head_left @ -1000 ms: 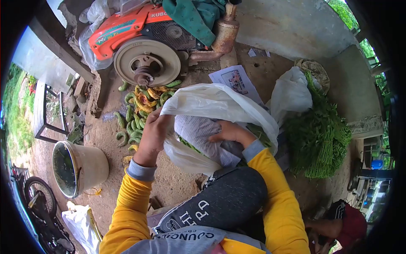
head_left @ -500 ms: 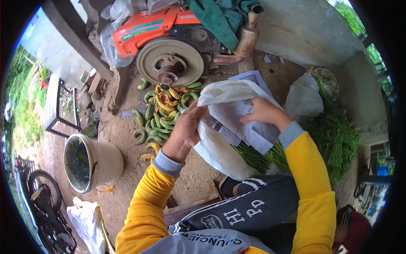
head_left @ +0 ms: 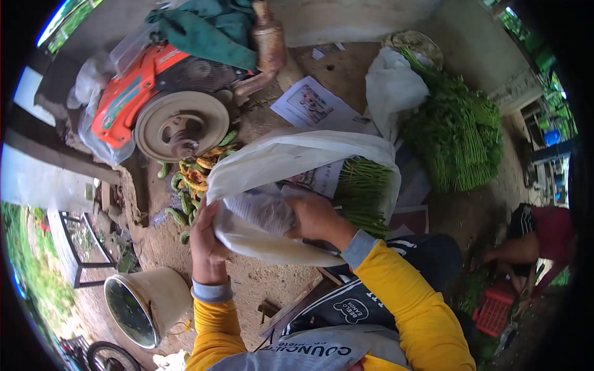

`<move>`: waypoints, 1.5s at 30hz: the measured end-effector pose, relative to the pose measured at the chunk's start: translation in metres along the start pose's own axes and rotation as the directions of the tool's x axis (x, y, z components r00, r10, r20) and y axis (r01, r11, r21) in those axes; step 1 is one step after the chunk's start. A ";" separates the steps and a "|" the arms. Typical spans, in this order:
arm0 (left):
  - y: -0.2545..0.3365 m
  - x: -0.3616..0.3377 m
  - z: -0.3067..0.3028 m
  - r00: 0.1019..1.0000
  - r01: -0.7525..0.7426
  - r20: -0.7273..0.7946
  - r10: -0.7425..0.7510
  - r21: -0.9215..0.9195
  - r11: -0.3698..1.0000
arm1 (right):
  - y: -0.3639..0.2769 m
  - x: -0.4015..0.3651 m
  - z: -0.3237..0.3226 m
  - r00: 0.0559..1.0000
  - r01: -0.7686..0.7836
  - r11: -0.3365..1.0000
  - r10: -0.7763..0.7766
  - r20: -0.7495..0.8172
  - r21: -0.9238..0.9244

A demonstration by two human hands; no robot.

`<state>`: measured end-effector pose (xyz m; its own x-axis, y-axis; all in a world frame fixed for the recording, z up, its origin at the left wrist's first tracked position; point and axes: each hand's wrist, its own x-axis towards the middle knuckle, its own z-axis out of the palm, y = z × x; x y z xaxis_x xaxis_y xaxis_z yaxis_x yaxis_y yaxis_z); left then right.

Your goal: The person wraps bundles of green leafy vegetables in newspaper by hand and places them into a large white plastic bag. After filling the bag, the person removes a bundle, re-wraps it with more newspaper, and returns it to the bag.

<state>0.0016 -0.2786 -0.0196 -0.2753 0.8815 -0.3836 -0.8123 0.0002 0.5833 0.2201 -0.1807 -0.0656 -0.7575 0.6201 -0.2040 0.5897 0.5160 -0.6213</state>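
Note:
A large white plastic sack (head_left: 297, 151) lies with its mouth spread wide in front of me. My left hand (head_left: 209, 238) is closed on the sack's left rim. Inside the mouth is my right hand (head_left: 312, 216), gripping a printed sheet of paper (head_left: 260, 207) against the sack's left side; its fingertips are partly hidden. Deeper in the sack, bundled green stalks (head_left: 365, 191) lie beside another printed sheet (head_left: 325, 179).
Curved green and yellow gourds (head_left: 195, 176) lie beside an orange engine (head_left: 142, 86). A bucket (head_left: 148, 303) stands at left. Leafy green bundles (head_left: 461, 136) and loose printed sheets (head_left: 309, 102) lie beyond the sack. At right, another person (head_left: 544, 238) bends near a red crate (head_left: 494, 309).
My view has swung right, bringing the other person and crate into sight. The right hand has moved with the paper toward the sack's left side; the left hand keeps the rim.

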 end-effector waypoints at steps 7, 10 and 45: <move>-0.009 -0.012 0.011 0.991 -0.093 -0.083 0.109 0.184 0.979 | 0.052 0.006 0.059 0.975 -0.028 1.000 0.030 0.220 -0.011; -0.005 -0.012 0.013 0.990 -0.115 -0.060 0.127 0.168 0.979 | 0.054 0.008 0.069 0.992 0.037 0.999 -0.042 0.120 0.038; -0.046 -0.029 0.075 0.708 -0.442 0.632 0.316 0.745 -0.499 | 0.173 -0.111 -0.009 0.610 -0.621 0.320 0.770 0.185 0.716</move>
<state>0.0854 -0.2686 0.0190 -0.1267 0.9223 0.3652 0.9105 -0.0380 0.4117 0.4090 -0.1549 -0.1441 -0.0600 0.6667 -0.7429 0.4584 -0.6428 -0.6138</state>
